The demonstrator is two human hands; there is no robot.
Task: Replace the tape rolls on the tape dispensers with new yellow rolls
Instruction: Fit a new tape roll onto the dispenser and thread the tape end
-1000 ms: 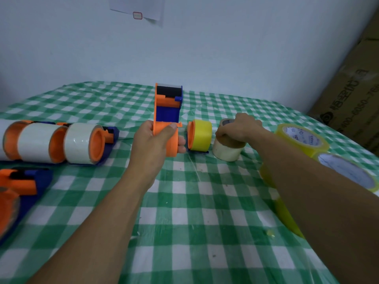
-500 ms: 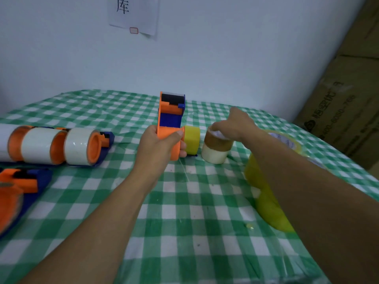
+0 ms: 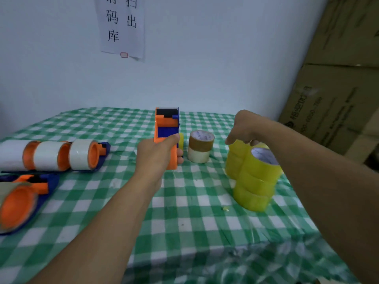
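Left hand (image 3: pixel 158 154): fingers wrapped round the orange handle of the orange-and-blue tape dispenser (image 3: pixel 166 128), which it holds upright at mid-table. A yellow piece (image 3: pixel 181 138) shows at the dispenser's right edge (mostly hidden behind it). Right hand (image 3: pixel 244 128): over the far stack of the yellow rolls (image 3: pixel 254 177), fingers curled down onto its top; whether they grip cannot be told. The yellow rolls stand in two touching stacks at right, the right forearm crossing in front of the near one. Between dispenser and stacks stands a brown roll (image 3: pixel 202 140) on a cream roll (image 3: pixel 198 155). At left lies a row of loaded dispensers (image 3: pixel 82 154) with white tape; nearer, another dispenser (image 3: pixel 19 203), blurred. Green checked tablecloth (image 3: pixel 184 212); paper notice (image 3: pixel 123 27) on the wall; cardboard boxes (image 3: pixel 338 89) far right
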